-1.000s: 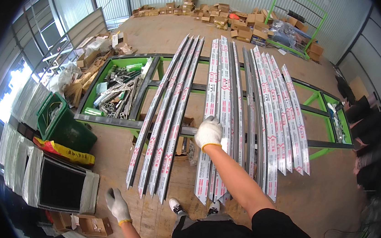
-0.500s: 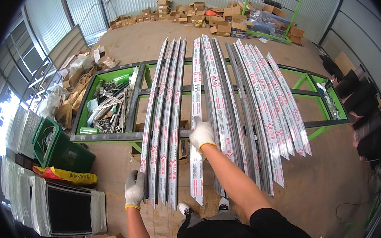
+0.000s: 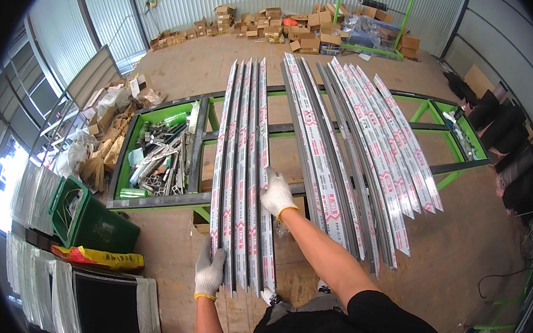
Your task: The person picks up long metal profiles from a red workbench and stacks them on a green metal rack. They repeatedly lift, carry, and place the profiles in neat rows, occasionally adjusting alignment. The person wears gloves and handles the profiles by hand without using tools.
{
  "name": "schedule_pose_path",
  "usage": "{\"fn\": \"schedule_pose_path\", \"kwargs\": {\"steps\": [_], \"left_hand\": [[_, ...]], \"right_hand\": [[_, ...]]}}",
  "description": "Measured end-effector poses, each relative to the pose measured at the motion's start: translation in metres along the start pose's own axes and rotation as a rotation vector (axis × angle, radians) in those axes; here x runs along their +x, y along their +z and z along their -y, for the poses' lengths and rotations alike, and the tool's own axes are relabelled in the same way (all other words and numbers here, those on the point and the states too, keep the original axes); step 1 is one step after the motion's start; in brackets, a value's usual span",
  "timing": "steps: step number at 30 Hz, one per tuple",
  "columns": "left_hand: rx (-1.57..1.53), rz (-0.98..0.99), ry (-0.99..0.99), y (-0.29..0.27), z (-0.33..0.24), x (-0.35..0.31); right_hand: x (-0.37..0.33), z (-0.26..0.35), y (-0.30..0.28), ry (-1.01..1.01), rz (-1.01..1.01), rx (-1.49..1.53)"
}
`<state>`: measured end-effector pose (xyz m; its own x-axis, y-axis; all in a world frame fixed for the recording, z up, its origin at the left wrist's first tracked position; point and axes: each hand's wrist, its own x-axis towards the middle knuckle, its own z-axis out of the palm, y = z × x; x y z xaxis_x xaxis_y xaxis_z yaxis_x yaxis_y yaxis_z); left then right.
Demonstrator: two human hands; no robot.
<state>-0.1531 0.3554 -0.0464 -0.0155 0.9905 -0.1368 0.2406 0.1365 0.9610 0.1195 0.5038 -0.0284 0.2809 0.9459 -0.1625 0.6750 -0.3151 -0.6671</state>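
Long aluminium profiles with white, red-printed protective film lie across a frame bench in two groups. My left hand (image 3: 209, 273), in a white knitted glove, holds the near end of the leftmost profile (image 3: 221, 162), its thumb and fingers on either side. My right hand (image 3: 278, 195), gloved alike, is closed at the right edge of the rightmost profile (image 3: 259, 127) of the left group; some fingertips are hidden. The right group (image 3: 323, 178) lies fanned out beyond a gap, with several dark grey sides showing.
The bench (image 3: 205, 200) has black-topped green rails. A green tray (image 3: 158, 156) of metal offcuts sits at its left, another tray (image 3: 465, 137) at its right. A green bin (image 3: 95, 217) and wrapped panels (image 3: 106, 299) stand left. Cardboard boxes (image 3: 270, 25) line the far wall.
My right hand has brought one separate profile leftward against the left group. My left hand has moved onto the near end of the leftmost profile. The view has shifted slightly.
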Motion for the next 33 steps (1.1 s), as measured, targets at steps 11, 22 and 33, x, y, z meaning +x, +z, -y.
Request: {"fn": "schedule_pose_path", "kwargs": {"steps": [11, 22, 33], "left_hand": [[0.047, -0.003, -0.054, -0.04, 0.005, 0.0], [0.152, -0.011, -0.121, -0.074, -0.002, 0.001], [0.125, 0.202, 0.26, 0.097, -0.086, -0.056]], "right_hand": [[-0.004, 0.025, 0.036, -0.127, 0.01, 0.032], [-0.022, 0.059, 0.026, -0.109, 0.132, 0.082], [-0.13, -0.063, -0.13, 0.238, -0.147, -0.547]]}}
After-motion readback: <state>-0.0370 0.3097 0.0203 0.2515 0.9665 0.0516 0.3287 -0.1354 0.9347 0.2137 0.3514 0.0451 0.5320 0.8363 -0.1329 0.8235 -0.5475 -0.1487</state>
